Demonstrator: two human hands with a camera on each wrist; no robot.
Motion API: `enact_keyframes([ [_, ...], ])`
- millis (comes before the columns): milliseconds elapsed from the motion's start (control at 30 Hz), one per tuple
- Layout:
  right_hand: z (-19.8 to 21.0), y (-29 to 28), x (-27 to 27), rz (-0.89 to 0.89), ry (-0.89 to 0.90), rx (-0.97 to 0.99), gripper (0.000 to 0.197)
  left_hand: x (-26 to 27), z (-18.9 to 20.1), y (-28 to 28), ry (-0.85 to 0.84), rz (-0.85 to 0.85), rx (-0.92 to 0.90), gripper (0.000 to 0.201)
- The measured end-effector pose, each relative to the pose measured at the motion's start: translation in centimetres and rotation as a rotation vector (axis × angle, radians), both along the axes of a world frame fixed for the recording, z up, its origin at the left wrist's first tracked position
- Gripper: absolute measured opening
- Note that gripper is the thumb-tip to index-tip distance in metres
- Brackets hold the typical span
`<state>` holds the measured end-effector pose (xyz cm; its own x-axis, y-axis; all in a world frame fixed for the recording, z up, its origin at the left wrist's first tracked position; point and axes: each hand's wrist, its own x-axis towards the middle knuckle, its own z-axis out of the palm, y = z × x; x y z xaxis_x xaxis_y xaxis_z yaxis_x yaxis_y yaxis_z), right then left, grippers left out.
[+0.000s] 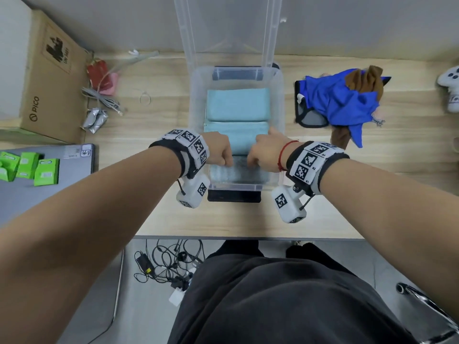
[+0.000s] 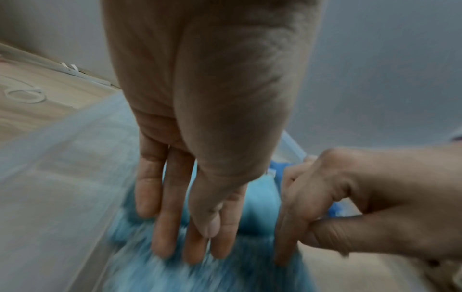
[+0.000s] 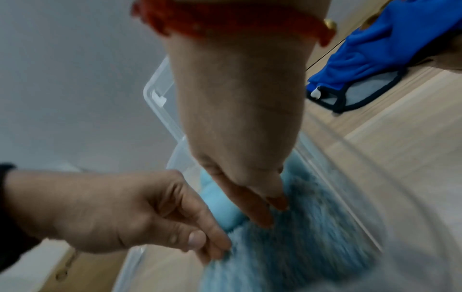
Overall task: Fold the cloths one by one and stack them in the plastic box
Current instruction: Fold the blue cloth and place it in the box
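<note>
The left hand's fingers (image 2: 165, 233) run straight down, side by side, with their tips pressed into a shaggy light-blue cloth (image 1: 238, 171); the thumb lies flat along them and nothing is curled around the fabric. The right hand's fingers (image 3: 257, 207) are likewise extended and close together, tips sunk in the same cloth, though in the left wrist view its thumb seems tucked against the forefinger, and whether it pinches any pile is too blurred to tell. From above, the left hand (image 1: 218, 150) and the right hand (image 1: 265, 152) sit knuckle to knuckle, hiding their own fingertips and the far edge of the cloth.

That cloth lies in the near end of the clear plastic box (image 1: 198, 95), at 6 o'clock inside it; both wrist views smear it into streaks. Beyond it, toward 12 o'clock, lie two folded pale-blue cloths (image 1: 238, 104), the nearer one partly covered by the hands. The box's lid (image 1: 183, 33) stands up at the far side, cut off by the top edge.

On the wooden table (image 1: 248, 219), at 3 o'clock of the box, is a heap of unfolded cloths (image 1: 340, 100) in blue, brown and grey. At 9 o'clock stands a cardboard carton (image 1: 49, 83), with green packets (image 1: 44, 170) nearer, at 8 o'clock.
</note>
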<state>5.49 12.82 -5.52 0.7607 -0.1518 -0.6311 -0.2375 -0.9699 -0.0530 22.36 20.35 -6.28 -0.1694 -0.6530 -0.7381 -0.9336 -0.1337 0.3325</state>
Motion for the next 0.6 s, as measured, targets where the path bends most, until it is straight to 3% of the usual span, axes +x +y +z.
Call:
enact_keyframes([
  [133, 3.4, -3.6, -2.0, -0.391, -0.31, 0.122, 0.033, -0.5, 3.2, -3.7, 0.071, 0.211, -0.138, 0.021],
  [267, 5.5, -8.2, -6.2, -0.663, -0.487, 0.051, 0.031, -3.0, 5.1, -8.5, 0.086, 0.369, -0.385, 0.024],
  [433, 2.8, -14.1, -13.0, -0.881, -0.514, -0.036, 0.026, -8.6, 4.6, -12.6, 0.119, 0.394, -0.518, 0.018],
  [600, -1.5, -17.2, -19.8, -1.052, -0.391, 0.016, 0.051, -14.7, 1.6, -15.8, 0.182, 0.401, -0.491, 0.022],
])
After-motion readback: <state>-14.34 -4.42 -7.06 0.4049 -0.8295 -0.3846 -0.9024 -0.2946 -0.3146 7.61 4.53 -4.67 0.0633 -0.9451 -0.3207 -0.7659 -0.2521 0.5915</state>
